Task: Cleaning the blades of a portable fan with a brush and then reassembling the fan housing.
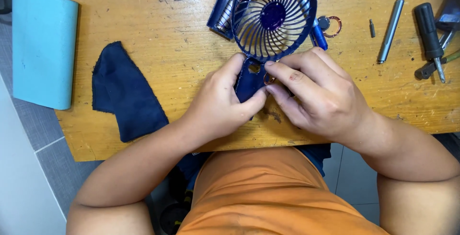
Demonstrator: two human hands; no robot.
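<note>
I see a wooden worktop point(158, 19), scuffed and stained, filling most of the view from above. At its left edge lies a pale blue rectangular block point(43, 45), and near it a scrap of dark navy cloth point(125, 93) is spread flat on the wood.

My two hands meet near the worktop's front edge. The left hand point(221, 103) is curled around the handle point(250, 82) of a small dark blue fan point(273, 17), thumb up along the handle's left side and fingers wrapped underneath. The right hand point(314, 93) comes in from the other side, its fingertips point(273, 72) pinched narrowly at the top of the handle, where a small copper-coloured ring point(268, 78) shows; I cannot tell whether they grip it or only press on it.

The fan's round slatted grille lies just beyond my hands, tilted toward the far edge, over other blue parts.

To the right, well apart, lie a long grey metal rod point(393, 21), a black-handled screwdriver point(430, 36), a copper ring point(334, 26) and a tiny dark bit point(372, 28).
</note>
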